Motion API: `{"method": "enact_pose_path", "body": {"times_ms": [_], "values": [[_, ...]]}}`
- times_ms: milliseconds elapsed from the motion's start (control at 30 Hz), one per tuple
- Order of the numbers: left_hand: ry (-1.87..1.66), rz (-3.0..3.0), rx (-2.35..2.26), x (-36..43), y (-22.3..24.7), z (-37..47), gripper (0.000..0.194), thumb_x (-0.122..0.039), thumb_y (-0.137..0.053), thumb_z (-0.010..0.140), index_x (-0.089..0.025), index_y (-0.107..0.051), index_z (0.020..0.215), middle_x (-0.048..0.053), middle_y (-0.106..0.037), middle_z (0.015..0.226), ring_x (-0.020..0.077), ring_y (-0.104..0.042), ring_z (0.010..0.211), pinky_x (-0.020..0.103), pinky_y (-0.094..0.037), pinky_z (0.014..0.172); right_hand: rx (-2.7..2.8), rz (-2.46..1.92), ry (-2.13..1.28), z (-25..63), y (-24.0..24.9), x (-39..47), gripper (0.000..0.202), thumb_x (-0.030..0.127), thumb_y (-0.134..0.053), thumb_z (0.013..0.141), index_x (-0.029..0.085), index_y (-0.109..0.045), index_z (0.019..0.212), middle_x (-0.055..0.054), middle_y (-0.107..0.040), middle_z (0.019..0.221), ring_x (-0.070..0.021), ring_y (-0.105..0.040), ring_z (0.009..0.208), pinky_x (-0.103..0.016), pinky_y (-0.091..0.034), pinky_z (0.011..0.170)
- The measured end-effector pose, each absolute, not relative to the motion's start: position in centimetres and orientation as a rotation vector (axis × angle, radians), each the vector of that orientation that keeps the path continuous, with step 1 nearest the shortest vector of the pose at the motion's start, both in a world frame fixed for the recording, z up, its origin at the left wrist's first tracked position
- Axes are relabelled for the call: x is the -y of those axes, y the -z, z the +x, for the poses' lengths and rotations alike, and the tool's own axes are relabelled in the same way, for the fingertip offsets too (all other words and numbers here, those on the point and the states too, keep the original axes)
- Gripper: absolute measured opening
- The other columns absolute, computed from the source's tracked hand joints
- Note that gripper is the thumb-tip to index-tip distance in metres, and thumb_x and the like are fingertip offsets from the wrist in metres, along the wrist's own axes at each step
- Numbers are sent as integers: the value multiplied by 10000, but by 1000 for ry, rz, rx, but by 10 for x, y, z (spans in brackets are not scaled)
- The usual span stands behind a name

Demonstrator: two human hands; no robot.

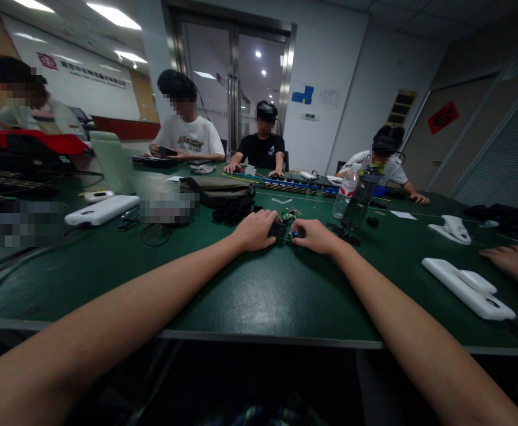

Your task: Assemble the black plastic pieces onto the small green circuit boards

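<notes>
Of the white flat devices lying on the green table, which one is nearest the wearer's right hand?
The white device at the right, beside the right hand's forearm; the other one lies far left, beyond the left hand.

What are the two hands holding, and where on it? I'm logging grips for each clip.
The left hand and right hand pinch a small black block by its opposite ends.

Two bare forearms are extended forward and converge toward the middle, wrists held low, the left hand [253,231] loosely curled with knuckles up and fingers closed at its inner edge, the right hand [316,235] likewise curled, fingertips almost met with the left.
</notes>
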State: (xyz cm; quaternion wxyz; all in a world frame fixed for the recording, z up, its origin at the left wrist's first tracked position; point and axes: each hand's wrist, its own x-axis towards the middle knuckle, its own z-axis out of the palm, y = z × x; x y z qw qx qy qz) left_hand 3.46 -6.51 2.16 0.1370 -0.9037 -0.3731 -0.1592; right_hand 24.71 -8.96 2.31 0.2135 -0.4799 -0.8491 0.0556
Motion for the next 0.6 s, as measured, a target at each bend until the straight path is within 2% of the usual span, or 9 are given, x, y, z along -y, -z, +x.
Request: {"method": "enact_pose_path", "body": {"times_ms": [267, 600], "values": [[456, -2637, 1072, 66, -22, 35, 350, -311, -585, 773, -188, -490, 1087, 105, -617, 1070, 269, -588, 987, 374, -463, 824, 2355, -1309, -141, 246, -24, 89, 87, 131, -662, 757, 163, -632, 833, 28, -582, 718, -101, -504, 664, -208, -345, 652], [491, -2650, 1067, 67, -22, 35, 351, -339, -587, 780, -195, -497, 1087, 96, -614, 1053, 263, -595, 988, 366, -464, 833, 2315, -1273, -168, 247, -23, 90, 229, 183, -674, 770, 165, -628, 994, 23, -603, 758, -116, -552, 693, -228, -389, 685]]}}
